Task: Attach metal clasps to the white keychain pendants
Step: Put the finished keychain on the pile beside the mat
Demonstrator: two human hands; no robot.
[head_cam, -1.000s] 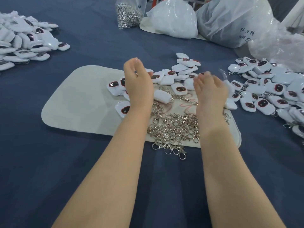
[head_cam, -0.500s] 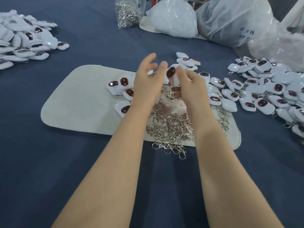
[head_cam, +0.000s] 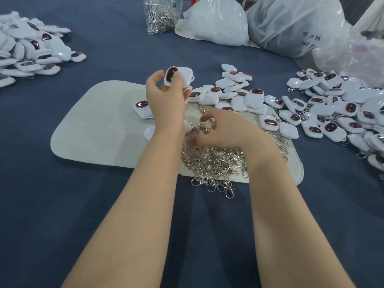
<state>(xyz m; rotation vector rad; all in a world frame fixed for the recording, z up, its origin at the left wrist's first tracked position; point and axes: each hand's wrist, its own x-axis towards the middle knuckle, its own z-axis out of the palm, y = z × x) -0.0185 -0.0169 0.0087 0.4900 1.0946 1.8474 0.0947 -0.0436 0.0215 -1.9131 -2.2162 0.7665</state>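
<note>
My left hand (head_cam: 166,100) holds one white pendant (head_cam: 178,76) with a dark red-rimmed window, raised above the back of the pale mat (head_cam: 99,129). My right hand (head_cam: 226,132) is low over the loose pile of metal clasps (head_cam: 214,165) on the mat's front right. Its fingers are loosely curled among the clasps, with thumb and forefinger apart, and I see nothing held between them. More white pendants (head_cam: 239,94) lie scattered along the mat's far edge.
A large heap of pendants (head_cam: 342,113), some with clasps on them, covers the blue cloth at the right. Another pendant heap (head_cam: 31,50) lies at the far left. A clear bag of clasps (head_cam: 159,15) and bulky plastic bags (head_cam: 291,23) stand at the back.
The pendant passed from my right hand to my left, which lifted it up and to the left. My right hand dropped down onto the clasp pile.
</note>
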